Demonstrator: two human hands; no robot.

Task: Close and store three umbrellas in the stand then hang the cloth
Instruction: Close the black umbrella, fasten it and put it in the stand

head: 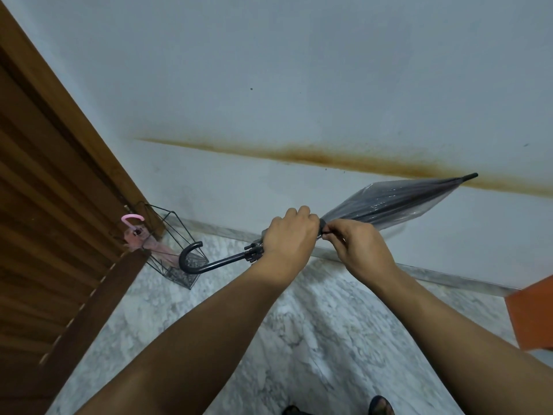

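A folded clear umbrella (389,203) with black ribs lies across the middle of the view, its tip pointing up and right, its black hooked handle at lower left. My left hand (288,238) grips the folded canopy near the handle end. My right hand (356,244) pinches the black strap at the canopy, just right of the left hand. A black wire umbrella stand (176,244) sits on the floor by the wall corner, holding a closed pink umbrella (140,236) with a pink hooked handle.
A brown louvred wooden door (54,205) fills the left side. The pale wall (299,85) carries a rusty stain line. An orange object (532,313) shows at the right edge. The floor (299,339) is grey marble, with dark footwear at the bottom.
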